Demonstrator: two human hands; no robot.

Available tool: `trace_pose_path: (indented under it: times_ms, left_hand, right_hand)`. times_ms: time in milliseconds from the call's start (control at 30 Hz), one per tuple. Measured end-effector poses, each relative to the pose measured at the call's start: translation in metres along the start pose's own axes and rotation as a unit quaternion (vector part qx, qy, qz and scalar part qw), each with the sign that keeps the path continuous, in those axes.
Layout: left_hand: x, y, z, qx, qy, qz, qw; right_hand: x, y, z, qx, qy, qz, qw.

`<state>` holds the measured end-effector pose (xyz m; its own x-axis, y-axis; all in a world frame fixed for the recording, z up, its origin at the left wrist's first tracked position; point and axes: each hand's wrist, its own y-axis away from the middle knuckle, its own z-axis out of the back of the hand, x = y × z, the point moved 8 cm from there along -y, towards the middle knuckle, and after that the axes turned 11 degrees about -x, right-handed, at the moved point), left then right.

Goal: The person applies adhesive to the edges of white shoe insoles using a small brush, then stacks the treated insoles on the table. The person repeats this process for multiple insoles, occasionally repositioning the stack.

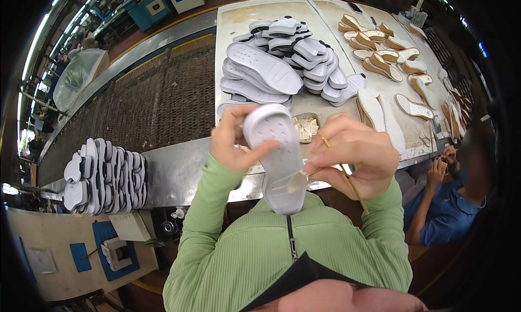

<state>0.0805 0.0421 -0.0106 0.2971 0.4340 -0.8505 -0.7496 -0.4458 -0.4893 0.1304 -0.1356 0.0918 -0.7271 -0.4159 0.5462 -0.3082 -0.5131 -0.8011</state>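
Observation:
My left hand (234, 142) is closed round the upper end of a pale grey shoe sole (280, 165), thumb on its face. The sole stands nearly upright in front of my chest, with rows of small holes in its wider end. Between the thumb and fingertips of my right hand (358, 156) is a small cream-coloured piece (297, 182), close against the sole's lower part. A thin yellow stick (356, 191) also lies across the right hand's fingers. Behind the sole sits a small box of cream scraps (305, 126).
A heap of grey soles (263, 68) lies on the white table (325, 13). Tan and white soles (380, 65) are spread at its right. More grey soles (106, 176) stand in rows left, beside a mesh conveyor (163, 89). A co-worker in blue (453, 214) sits at right.

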Motion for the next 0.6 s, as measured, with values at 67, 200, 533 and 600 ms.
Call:
trace_pose_path:
  times_ms: [67,200,533,600]
  left_hand:
    - [0.04,-0.01,0.017,-0.012,0.019,0.096,0.995]
    - [0.128,-0.002,0.048,-0.043,0.023,0.252,0.966]
    - [0.258,-0.009,0.062,-0.261,0.102,0.333,0.9]
    - [0.275,-0.004,0.055,-0.225,0.084,0.36,0.902]
  right_hand:
    - [-0.009,0.007,0.007,-0.021,-0.003,-0.026,0.999]
    - [-0.027,0.028,0.025,-0.057,-0.009,-0.083,0.995]
    - [-0.052,0.052,0.024,-0.096,-0.033,-0.151,0.983]
    - [-0.052,0.051,0.024,-0.097,-0.028,-0.152,0.983]
